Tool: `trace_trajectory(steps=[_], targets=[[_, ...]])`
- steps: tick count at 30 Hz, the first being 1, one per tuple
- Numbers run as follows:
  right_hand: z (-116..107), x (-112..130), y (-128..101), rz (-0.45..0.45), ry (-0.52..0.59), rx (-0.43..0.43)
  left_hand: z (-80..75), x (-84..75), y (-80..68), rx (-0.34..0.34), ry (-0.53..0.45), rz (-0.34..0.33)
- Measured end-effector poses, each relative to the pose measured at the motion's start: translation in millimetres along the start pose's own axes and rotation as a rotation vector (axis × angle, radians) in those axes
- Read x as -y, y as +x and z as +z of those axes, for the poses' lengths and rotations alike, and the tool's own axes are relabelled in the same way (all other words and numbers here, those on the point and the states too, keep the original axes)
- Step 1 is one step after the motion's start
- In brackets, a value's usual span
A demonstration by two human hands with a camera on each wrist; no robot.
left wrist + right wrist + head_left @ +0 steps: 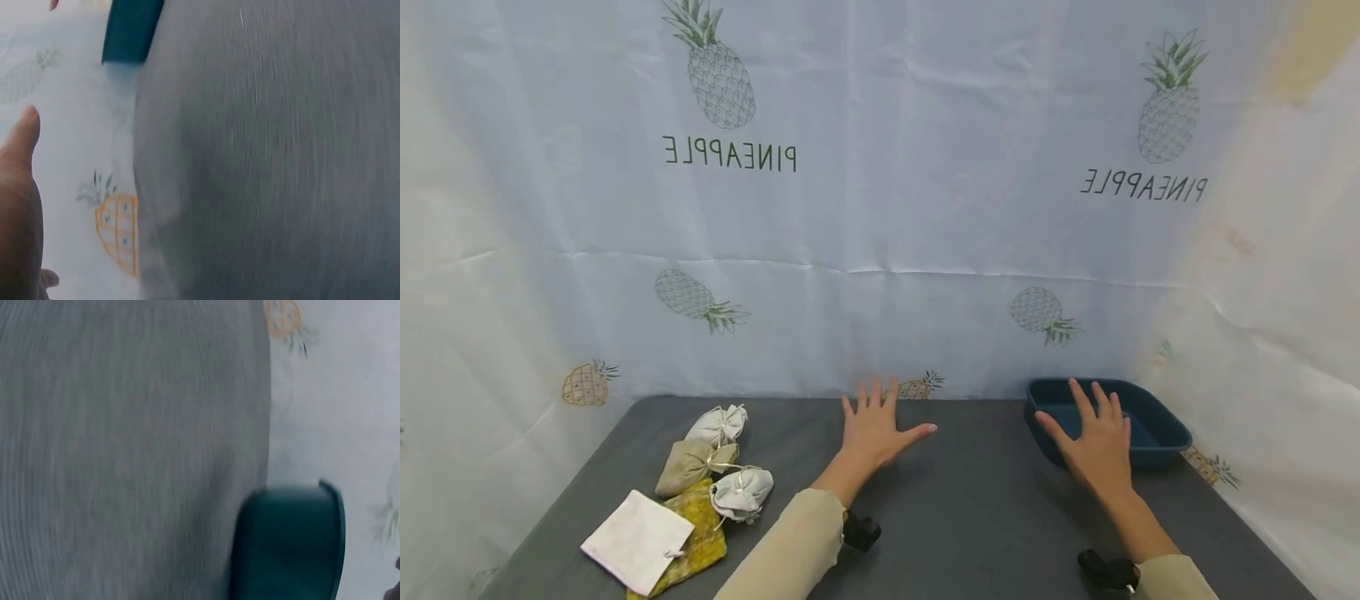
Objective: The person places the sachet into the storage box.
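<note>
My left hand (870, 429) is held over the middle of the dark grey table with its fingers spread and nothing in it. At the right, my right hand (1097, 446) hovers with spread fingers in front of a dark blue basin (1157, 457), overlapping it in the head view; whether they touch I cannot tell. Part of the basin (290, 544) shows in the right wrist view. The left thumb (22, 144) appears along the edge of the left wrist view. Both palms face away from me.
On the left lie small drawstring pouches: two whitish ones (743, 493), a beige one (688, 465), a yellow patterned one (703, 533) and a flat white one (637, 542) over it. A pineapple-print curtain (880, 208) hangs behind the table (962, 525).
</note>
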State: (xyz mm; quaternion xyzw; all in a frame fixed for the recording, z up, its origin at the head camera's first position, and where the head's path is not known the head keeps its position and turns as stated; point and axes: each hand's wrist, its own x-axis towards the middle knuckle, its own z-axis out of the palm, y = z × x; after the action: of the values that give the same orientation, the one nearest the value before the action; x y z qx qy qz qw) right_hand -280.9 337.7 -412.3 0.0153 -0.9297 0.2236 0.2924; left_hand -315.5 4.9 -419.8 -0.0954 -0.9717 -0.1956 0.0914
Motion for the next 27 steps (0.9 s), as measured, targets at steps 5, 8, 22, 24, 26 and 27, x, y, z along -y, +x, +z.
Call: trace_trajectory(steps=[5,8,22,24,26,27], targets=[[-10.8,-25.0,-7.3,0.130,0.153,-0.135,18.6,-21.4,-6.4,-0.044,-0.291,-0.016],[-11.4,-36.6,-13.6,0.247,0.276,-0.254,31.8,-32.0,-9.5,-0.078,-0.514,-0.048],[-8.8,-82.3,-22.0,0.549,0.434,-0.439,74.3,-98.9,-6.4,-0.129,-0.949,-0.069],[-7.1,-85.9,-22.2,0.575,0.431,-0.406,79.2,-106.9,-8.0,-0.124,-0.967,-0.062],[-5.6,-88.9,-22.7,0.580,0.416,-0.381,84.4,-114.2,-9.5,-0.106,-0.981,-0.057],[-4.6,-90.4,-22.8,0.587,0.411,-0.364,86.9,-117.6,-10.1,-0.096,-0.988,-0.057]])
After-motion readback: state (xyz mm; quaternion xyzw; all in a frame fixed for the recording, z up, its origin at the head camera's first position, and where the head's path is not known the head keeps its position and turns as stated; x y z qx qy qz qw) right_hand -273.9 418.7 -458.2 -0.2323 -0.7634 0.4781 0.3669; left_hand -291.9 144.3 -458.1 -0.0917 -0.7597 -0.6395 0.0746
